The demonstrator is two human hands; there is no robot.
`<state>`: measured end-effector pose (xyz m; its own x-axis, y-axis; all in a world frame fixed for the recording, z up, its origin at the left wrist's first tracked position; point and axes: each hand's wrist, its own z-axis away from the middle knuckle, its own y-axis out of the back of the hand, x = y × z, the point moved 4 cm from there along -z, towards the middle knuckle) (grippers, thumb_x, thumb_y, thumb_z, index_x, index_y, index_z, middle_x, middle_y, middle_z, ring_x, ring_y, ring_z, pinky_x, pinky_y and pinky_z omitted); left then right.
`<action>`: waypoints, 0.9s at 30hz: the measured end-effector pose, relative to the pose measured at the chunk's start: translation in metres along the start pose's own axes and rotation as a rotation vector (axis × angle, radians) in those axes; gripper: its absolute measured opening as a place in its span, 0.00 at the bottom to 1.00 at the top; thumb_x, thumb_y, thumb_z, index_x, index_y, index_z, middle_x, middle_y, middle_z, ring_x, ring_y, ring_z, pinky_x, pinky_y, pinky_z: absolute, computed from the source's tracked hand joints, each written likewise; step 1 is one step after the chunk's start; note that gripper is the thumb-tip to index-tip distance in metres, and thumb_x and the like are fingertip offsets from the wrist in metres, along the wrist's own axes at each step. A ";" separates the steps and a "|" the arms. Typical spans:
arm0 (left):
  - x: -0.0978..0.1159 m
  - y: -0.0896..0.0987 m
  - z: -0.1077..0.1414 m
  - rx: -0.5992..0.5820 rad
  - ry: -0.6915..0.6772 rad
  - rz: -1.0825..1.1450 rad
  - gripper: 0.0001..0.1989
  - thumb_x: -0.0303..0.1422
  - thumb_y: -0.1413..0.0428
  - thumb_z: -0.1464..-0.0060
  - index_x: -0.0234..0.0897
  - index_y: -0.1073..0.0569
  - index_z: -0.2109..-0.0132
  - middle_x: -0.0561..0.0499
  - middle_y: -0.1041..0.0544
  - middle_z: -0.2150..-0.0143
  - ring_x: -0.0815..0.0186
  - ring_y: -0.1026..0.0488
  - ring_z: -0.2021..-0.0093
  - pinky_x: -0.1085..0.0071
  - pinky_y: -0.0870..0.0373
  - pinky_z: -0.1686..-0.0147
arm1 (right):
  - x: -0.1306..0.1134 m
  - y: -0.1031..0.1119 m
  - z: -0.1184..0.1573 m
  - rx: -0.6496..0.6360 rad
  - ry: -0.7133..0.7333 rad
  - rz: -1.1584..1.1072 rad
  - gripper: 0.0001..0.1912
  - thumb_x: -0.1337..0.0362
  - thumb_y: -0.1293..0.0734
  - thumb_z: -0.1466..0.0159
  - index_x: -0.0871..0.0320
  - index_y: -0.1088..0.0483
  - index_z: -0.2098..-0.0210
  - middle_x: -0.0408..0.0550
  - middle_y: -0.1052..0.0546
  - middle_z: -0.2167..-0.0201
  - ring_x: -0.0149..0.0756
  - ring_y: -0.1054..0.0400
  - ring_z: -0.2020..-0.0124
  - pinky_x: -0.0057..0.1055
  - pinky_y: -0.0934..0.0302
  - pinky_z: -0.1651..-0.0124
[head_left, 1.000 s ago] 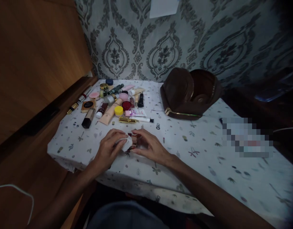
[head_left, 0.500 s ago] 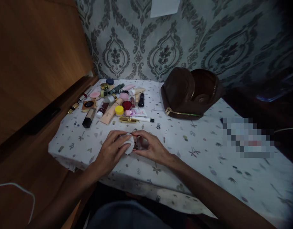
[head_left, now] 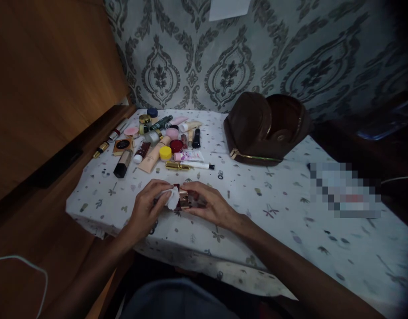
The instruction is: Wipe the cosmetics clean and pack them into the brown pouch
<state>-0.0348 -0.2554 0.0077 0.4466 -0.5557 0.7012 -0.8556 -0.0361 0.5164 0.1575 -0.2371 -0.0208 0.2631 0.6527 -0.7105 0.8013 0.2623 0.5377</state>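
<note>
Between the fingers of my left hand (head_left: 144, 204) a white cotton pad (head_left: 173, 199) is pinched, folded and creased. It lies against the left side of a small dark red and gold cosmetic container (head_left: 184, 199). My right hand (head_left: 214, 204) grips that container by its gold end, thumb and fingers on opposite edges. What kind of cosmetic it is I cannot make out, as fingers and pad cover part of it. Both hands are just above the front of the patterned tablecloth (head_left: 250, 195).
Behind my hands lies a cluster of cosmetics, among them a yellow-lidded jar (head_left: 165, 153), a beige tube (head_left: 154, 155) and a gold stick (head_left: 177, 165). A brown leather bag (head_left: 250, 128) stands open by the wall. A wooden cabinet (head_left: 57, 57) borders the left side.
My left hand has shifted slightly left. The cotton pad, round and flat before, is now bunched, and more of the red and gold container shows.
</note>
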 end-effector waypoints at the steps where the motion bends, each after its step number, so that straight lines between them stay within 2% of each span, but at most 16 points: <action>1: 0.001 0.000 0.002 0.005 -0.016 -0.006 0.09 0.29 0.47 0.36 0.38 0.24 0.53 0.46 0.24 0.54 0.62 0.26 0.51 0.66 0.29 0.52 | 0.001 -0.001 0.000 -0.009 -0.033 -0.018 0.26 0.56 0.27 0.39 0.52 0.34 0.44 0.52 0.25 0.50 0.41 0.27 0.52 0.40 0.30 0.49; 7: 0.009 0.000 0.010 0.026 -0.138 -0.092 0.11 0.26 0.46 0.38 0.40 0.25 0.50 0.46 0.25 0.53 0.63 0.26 0.51 0.66 0.28 0.52 | 0.008 -0.005 0.003 -0.006 -0.192 -0.160 0.35 0.53 0.25 0.43 0.54 0.37 0.40 0.52 0.25 0.52 0.38 0.26 0.60 0.38 0.28 0.55; 10: 0.017 -0.002 0.013 0.031 -0.236 -0.167 0.14 0.25 0.45 0.38 0.40 0.27 0.46 0.45 0.26 0.52 0.61 0.28 0.50 0.63 0.27 0.51 | 0.008 -0.005 0.003 -0.008 -0.193 -0.142 0.34 0.51 0.25 0.44 0.54 0.35 0.42 0.50 0.24 0.55 0.38 0.26 0.61 0.38 0.28 0.56; 13: 0.021 -0.006 0.015 0.017 -0.299 -0.221 0.17 0.25 0.45 0.39 0.40 0.28 0.43 0.43 0.27 0.51 0.60 0.29 0.48 0.61 0.27 0.50 | 0.006 -0.003 0.003 0.011 -0.122 -0.070 0.32 0.50 0.26 0.43 0.54 0.34 0.44 0.51 0.24 0.53 0.40 0.27 0.57 0.38 0.29 0.54; 19: 0.018 -0.011 0.013 -0.002 -0.269 -0.256 0.18 0.28 0.46 0.37 0.41 0.31 0.41 0.42 0.27 0.50 0.59 0.29 0.48 0.59 0.26 0.50 | 0.001 -0.002 0.002 0.022 0.020 -0.006 0.28 0.52 0.28 0.39 0.53 0.35 0.43 0.52 0.26 0.52 0.41 0.28 0.53 0.38 0.30 0.51; 27: 0.010 -0.006 0.015 0.068 -0.168 -0.151 0.12 0.28 0.45 0.38 0.40 0.25 0.48 0.44 0.25 0.51 0.62 0.25 0.52 0.64 0.25 0.51 | -0.001 -0.002 0.001 0.010 0.016 0.004 0.28 0.53 0.27 0.40 0.54 0.35 0.44 0.54 0.26 0.50 0.43 0.28 0.51 0.40 0.31 0.49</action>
<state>-0.0293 -0.2733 0.0048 0.5265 -0.6696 0.5239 -0.8004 -0.1826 0.5710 0.1562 -0.2387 -0.0216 0.2576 0.6651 -0.7009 0.8057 0.2526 0.5358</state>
